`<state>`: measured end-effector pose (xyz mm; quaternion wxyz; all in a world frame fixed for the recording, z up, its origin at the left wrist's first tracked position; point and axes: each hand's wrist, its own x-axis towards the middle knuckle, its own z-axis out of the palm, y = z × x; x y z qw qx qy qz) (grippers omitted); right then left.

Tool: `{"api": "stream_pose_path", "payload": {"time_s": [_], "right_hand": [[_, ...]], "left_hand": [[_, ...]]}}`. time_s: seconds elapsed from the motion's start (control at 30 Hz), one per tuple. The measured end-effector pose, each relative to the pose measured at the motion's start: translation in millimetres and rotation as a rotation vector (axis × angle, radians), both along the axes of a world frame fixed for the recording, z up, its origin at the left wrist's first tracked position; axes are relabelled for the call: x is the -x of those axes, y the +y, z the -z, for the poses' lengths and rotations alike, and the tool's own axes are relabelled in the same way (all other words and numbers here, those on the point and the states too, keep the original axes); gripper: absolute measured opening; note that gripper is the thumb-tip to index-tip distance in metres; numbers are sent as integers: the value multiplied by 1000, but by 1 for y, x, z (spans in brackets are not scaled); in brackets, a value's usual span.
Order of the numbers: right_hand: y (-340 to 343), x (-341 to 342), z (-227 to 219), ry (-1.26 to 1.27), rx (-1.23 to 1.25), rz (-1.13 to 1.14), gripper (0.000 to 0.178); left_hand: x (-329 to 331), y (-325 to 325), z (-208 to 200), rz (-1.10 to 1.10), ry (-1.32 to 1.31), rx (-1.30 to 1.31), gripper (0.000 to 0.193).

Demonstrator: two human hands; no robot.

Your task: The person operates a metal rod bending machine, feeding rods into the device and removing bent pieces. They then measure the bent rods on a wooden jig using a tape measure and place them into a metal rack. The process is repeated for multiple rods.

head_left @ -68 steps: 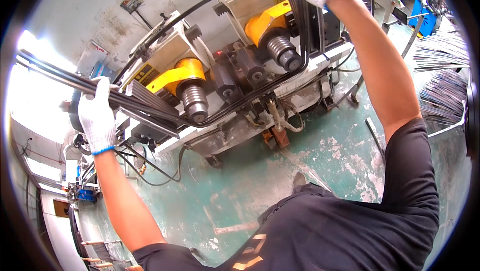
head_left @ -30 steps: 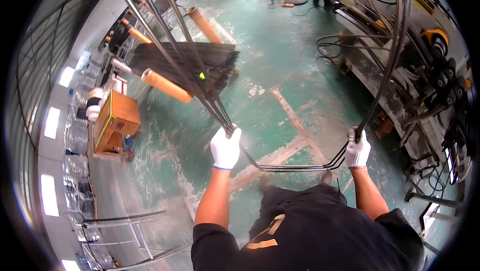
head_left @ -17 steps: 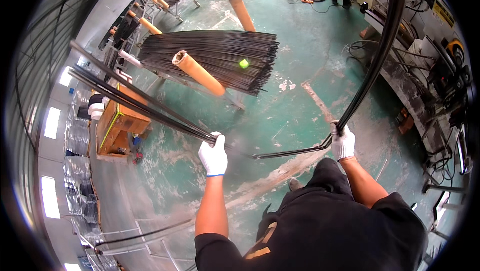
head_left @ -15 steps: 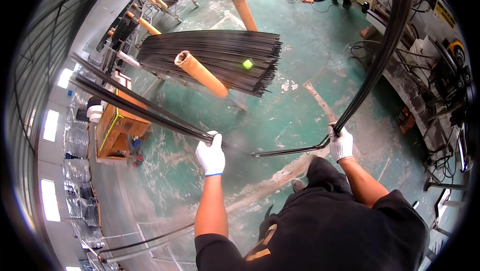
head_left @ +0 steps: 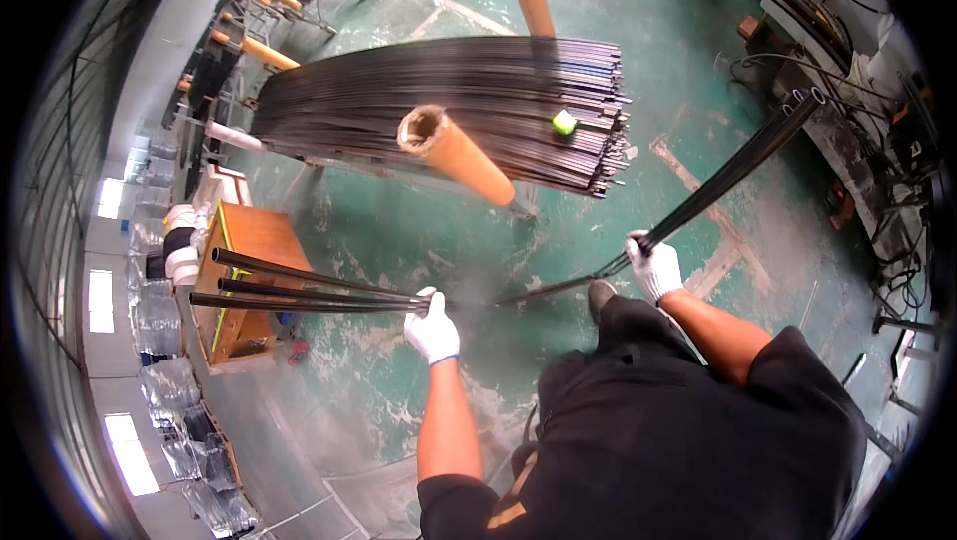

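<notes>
Monitoring, I see white-gloved left hand [head_left: 433, 331], white-gloved right hand [head_left: 656, 271] closed on bent black metal tubes [head_left: 731, 169]. Slack grip could drop one.

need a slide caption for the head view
Gloved left hand and gloved right hand hold bent dark tubes, with a long pile of tubes beyond.

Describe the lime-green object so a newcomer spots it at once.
Past the bent tubes in the left hand and right hand, find the long stack of dark tubes. On top, near its right end in the picture, sits a small object, bright lime-green against the dark tubes around it.
</notes>
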<state>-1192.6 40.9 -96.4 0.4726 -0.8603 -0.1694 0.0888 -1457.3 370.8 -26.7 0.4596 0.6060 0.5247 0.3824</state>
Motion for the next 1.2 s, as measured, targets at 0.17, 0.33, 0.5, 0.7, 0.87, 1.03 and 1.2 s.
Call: {"api": "stream_pose_path", "payload": {"time_s": [0.17,0.33,0.5,0.7,0.87,1.03,1.2], "right_hand": [[105,14,-10,27,42,75,19],[187,65,14,23,55,165,22],[261,115,26,45,103,242,17],[345,136,45,74,131,296,17],[409,129,63,186,194,304,26],[478,125,100,323,-76,516,23],[530,134,158,341,-95,671,22]], "left_hand": [[9,107,22,34,62,27,13],[-3,226,38,173,98,16,12],[-12,333,42,304,95,-53,8],[-36,420,30,378,164,-61,7],[-45,482,43,385,144,-16,8],[-57,552,97,432,128,-3,7],[-88,599,144,584,246,-14,14]]}}
